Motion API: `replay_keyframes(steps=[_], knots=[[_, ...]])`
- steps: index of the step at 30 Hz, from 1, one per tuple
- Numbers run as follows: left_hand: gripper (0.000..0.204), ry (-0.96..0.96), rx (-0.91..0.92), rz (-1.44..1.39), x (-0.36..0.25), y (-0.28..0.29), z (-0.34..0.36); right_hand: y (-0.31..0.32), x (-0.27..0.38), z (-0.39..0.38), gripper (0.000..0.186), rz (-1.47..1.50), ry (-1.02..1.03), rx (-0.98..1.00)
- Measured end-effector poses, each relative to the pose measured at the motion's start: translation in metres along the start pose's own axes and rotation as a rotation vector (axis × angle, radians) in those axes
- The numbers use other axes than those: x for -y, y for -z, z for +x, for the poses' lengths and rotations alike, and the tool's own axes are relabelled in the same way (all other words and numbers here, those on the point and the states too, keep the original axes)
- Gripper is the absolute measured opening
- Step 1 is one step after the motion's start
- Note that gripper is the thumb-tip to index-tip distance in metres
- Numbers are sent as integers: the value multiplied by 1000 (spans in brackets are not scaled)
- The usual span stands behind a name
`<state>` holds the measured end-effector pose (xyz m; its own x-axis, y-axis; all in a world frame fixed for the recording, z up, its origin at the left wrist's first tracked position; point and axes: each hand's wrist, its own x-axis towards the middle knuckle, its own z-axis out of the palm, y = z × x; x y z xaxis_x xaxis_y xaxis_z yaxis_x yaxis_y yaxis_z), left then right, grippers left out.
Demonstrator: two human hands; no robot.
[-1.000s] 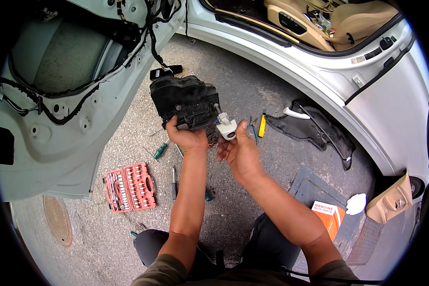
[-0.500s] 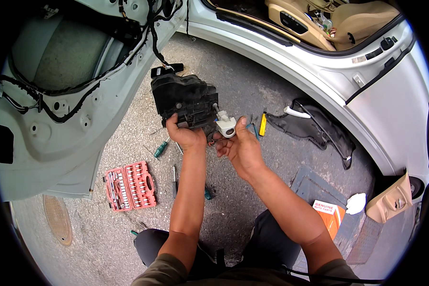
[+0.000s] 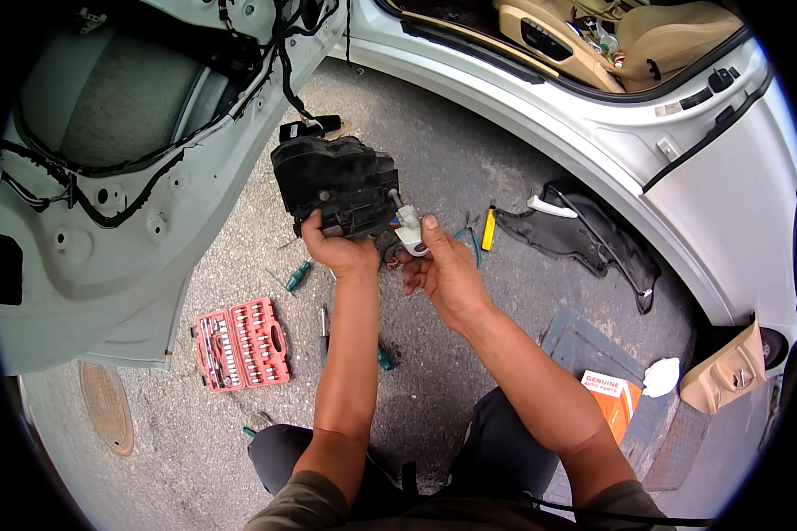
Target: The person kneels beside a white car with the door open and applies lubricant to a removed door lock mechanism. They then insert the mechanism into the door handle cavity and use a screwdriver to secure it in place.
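Note:
My left hand is closed on the lower edge of a black door latch assembly, thumb on its near side and fingers hidden beneath. At the assembly's right side sits a small white plastic fitting with a short stem that meets the black housing. My right hand pinches this fitting with the thumb on top, covering part of it. Just behind the assembly lies a smaller black piece, close to the hanging wires.
An opened car door with wiring fills the left; the white car body curves along the right. On the ground are a red socket set, a green-handled screwdriver, a yellow tool, a black liner and an orange-white box.
Both hands and the latch assembly have shifted slightly left. The white fitting has turned, and my right thumb now covers more of it.

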<state>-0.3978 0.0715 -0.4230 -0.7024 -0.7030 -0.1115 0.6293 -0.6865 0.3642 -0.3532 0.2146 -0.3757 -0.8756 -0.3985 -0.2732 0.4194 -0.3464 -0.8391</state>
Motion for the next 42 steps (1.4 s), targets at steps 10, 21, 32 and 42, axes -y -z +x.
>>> replay_keyframes(steps=[10,21,32,42], knots=[[52,11,5,24,3,2,-2,-2,-5,5,54,-289,247,-164],[52,-3,-9,10,0,-1,-1,6,-11,8,67,-508,350,-273],[53,-8,5,16,3,5,2,-5,-6,-1,62,-476,273,-220],[54,28,13,5,2,3,-1,-4,-6,-1,64,-566,337,-243]])
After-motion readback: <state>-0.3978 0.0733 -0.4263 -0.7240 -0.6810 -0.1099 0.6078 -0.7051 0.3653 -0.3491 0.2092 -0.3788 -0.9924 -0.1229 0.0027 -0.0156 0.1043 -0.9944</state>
